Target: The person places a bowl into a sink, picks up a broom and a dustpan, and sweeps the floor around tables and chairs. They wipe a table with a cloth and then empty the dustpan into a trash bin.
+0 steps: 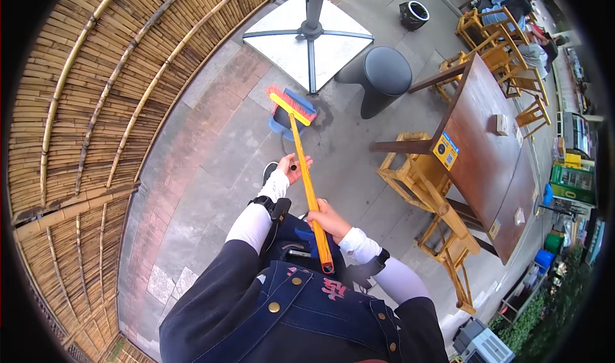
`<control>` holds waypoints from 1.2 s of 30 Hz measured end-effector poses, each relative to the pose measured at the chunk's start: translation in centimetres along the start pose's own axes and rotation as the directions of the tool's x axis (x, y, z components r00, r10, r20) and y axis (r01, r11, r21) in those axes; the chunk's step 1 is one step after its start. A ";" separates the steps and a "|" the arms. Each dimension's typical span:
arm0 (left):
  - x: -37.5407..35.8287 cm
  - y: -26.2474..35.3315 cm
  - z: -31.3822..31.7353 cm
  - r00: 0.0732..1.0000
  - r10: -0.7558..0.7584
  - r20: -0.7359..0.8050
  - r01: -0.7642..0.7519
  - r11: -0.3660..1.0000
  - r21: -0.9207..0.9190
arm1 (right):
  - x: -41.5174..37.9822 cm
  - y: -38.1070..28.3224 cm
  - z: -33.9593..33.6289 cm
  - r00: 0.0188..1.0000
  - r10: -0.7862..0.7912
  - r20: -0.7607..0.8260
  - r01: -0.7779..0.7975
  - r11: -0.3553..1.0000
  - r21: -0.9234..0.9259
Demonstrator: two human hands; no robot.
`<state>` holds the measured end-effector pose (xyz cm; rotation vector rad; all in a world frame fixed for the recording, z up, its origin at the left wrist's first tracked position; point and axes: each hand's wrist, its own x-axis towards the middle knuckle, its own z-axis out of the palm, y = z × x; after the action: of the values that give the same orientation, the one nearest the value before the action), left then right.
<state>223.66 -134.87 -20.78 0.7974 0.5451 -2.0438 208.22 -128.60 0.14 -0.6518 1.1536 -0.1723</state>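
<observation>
My right hand (328,221) is wrapped round the yellow handle of a broom (306,174), near its red-capped end. The broom slants away from me, its yellow head and red bristles over a blue dustpan (280,126) on the paving. Farther along the handle is my left hand (293,169), palm up with fingers curled and partly behind the handle. A small dark round end shows in that palm; I cannot tell whether it belongs to the dustpan's handle.
A bamboo fence (115,87) curves along the left. Ahead stand a white umbrella base (275,36), a dark round stool-like bin (387,71) and a smaller black bin (413,17). On the right are a brown table (480,139) and bamboo chairs (416,177), with people seated beyond.
</observation>
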 end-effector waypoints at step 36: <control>-0.4 21.5 -9.3 0.795 -0.106 -0.597 0.352 0.882 0.313 | 4.3 3.1 1.8 0.935 0.302 -0.184 -0.257 0.937 0.236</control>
<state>244.97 -140.47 -28.80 1.7068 0.5597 -2.1696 211.01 -127.36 -4.53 -0.2803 1.4059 -0.1198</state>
